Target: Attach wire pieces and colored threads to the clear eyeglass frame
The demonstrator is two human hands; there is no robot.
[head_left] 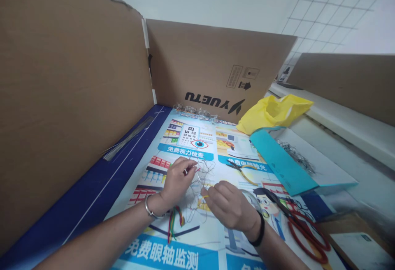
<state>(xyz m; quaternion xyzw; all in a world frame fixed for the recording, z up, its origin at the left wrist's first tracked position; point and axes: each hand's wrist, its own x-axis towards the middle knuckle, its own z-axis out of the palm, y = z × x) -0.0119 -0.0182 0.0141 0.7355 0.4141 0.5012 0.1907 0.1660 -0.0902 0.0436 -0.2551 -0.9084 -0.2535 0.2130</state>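
My left hand (180, 178) is closed in a pinch on a thin wire. A small red bit and a short pale piece (199, 176) show just beyond its fingertips. Close by on the right, my right hand (226, 205) also pinches thin wire, with a bit of yellow at its fingers; the exact grip is hidden. Under and between the hands, loose tangled wires (193, 198) spread over the printed poster (212, 225). Red, yellow and green cords (175, 222) lie below my left wrist. Yellow-handled pliers (243, 172) rest beyond my right hand.
Red-handled scissors (308, 229) lie at the right, near a brown package (348, 237). A turquoise box (277, 163) holds many metal wires, with a yellow bag (274, 111) behind it. Straight wires (128, 138) lie at the left. Cardboard walls (197, 56) stand left and behind.
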